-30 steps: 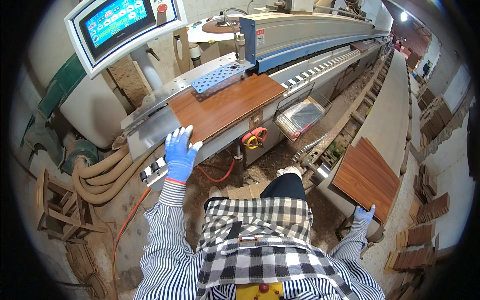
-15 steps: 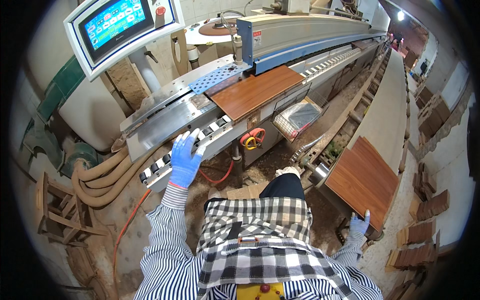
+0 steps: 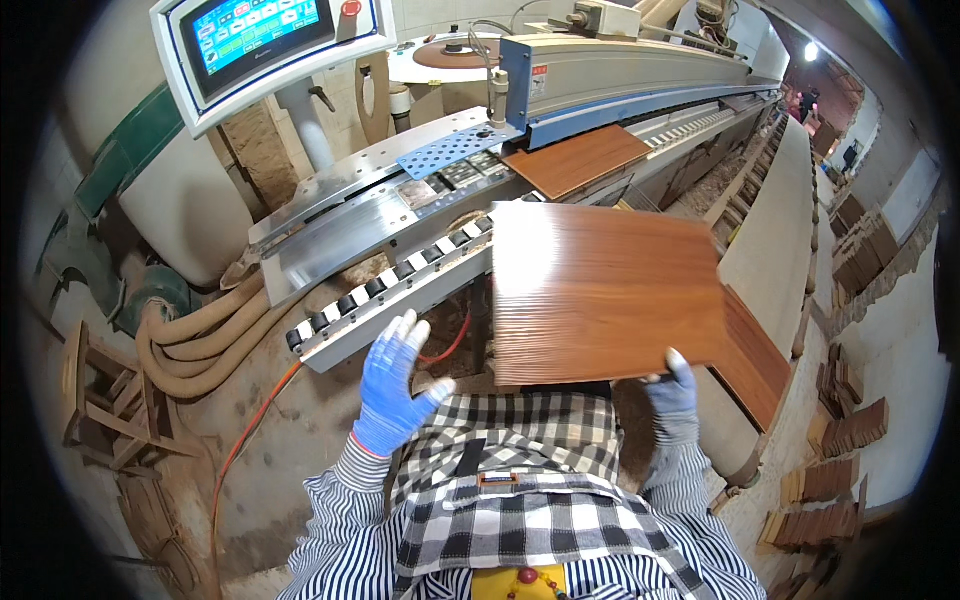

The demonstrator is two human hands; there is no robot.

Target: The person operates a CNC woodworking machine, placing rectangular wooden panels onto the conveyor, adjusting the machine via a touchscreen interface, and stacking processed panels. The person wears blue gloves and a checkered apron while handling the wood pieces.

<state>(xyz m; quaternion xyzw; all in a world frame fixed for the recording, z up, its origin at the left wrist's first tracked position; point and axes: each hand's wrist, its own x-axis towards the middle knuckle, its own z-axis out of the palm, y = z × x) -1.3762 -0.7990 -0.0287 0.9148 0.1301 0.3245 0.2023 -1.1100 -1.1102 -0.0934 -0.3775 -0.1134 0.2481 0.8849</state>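
Observation:
My right hand (image 3: 675, 398), in a blue and white glove, grips the near right edge of a reddish-brown wood-grain board (image 3: 610, 300). That board is held up in front of my apron, and light glares off its upper left part. My left hand (image 3: 395, 390), gloved alike, is open with fingers spread, left of the board and apart from it. Beyond my left hand runs a rail of black and white rollers (image 3: 390, 283) along the machine's near side. A second wood-grain board (image 3: 582, 160) lies on the machine bed, partly under its blue-edged beam (image 3: 640, 95).
Another wood-grain board (image 3: 752, 365) lies on the long belt conveyor (image 3: 770, 210) at right, partly covered by the held one. A control screen (image 3: 262, 40) stands upper left. Thick hoses (image 3: 215, 340) and an orange hose (image 3: 245, 450) run along the left. Stacked panels (image 3: 850, 425) lie far right.
My right hand has lifted a board from the conveyor and swung it left before me, uncovering another there. My left hand has drawn back from the roller rail. The machine's board has moved farther along.

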